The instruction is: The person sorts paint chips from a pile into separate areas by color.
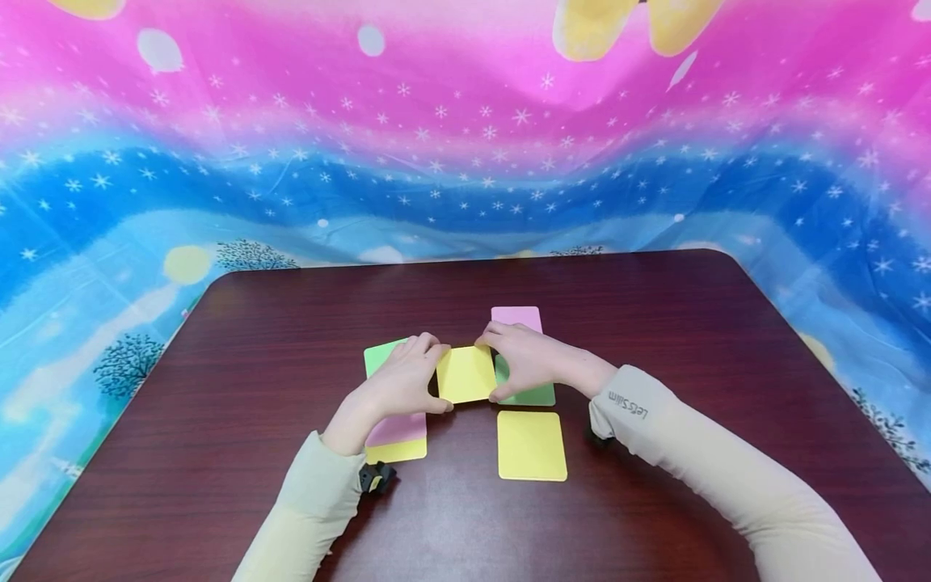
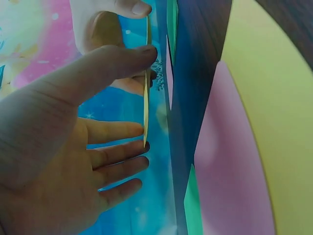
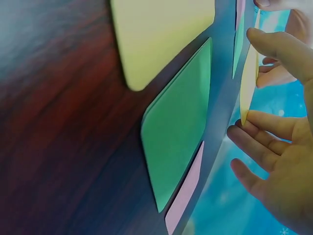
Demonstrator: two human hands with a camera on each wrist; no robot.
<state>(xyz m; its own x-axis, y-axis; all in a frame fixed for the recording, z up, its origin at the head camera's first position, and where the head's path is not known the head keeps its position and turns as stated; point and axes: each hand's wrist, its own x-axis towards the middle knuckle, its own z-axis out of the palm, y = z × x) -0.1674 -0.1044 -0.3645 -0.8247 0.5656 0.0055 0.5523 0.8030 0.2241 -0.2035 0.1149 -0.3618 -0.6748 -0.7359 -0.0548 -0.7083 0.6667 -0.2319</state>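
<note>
Mid-tabletop, both hands share one yellow card (image 1: pixel 466 373), lifted off the wood: the left hand (image 1: pixel 396 384) pinches its left edge and the right hand (image 1: pixel 531 361) its right edge, thumb against fingertips, so it hangs level between them. Beneath lie green, pink and yellow cards; another yellow one (image 1: pixel 532 445) sits nearer the front edge.

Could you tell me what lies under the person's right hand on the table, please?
Under the right hand lies a green card, with a pink card showing beyond the knuckles. The hand covers where they meet, so any overlap cannot be seen.
</note>
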